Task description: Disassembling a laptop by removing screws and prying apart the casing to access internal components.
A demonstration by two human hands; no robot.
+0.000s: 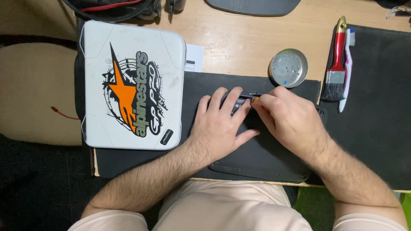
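Head view, looking straight down at the bench. Your left hand [220, 124] lies palm-down on the black mat [265, 158], fingers spread and pointing away from you, thumb stretched out to the right; its fingertips press on a small dark part [238, 102] that sits on the mat just ahead of them, so the hand is flat and pinning, not curled around anything. Your right hand [287, 120] comes in from the lower right with the wrist raised and the fingers bunched together, pinched on a slim tool with an orange collar [255, 99]; the tool's dark shaft lies almost level and points left, reaching the small dark part beside your left index finger. The two hands meet at that spot, thumbs close together. Both forearms angle inward from your lap. To the left, a white case with an orange and black sticker [133, 85] rests partly on the mat. Beyond your right hand stands a round metal tin [288, 67] on the wooden table [239, 38]. Farther right, a red-handled brush [336, 64] and a white and pink toothbrush [347, 70] lie side by side.
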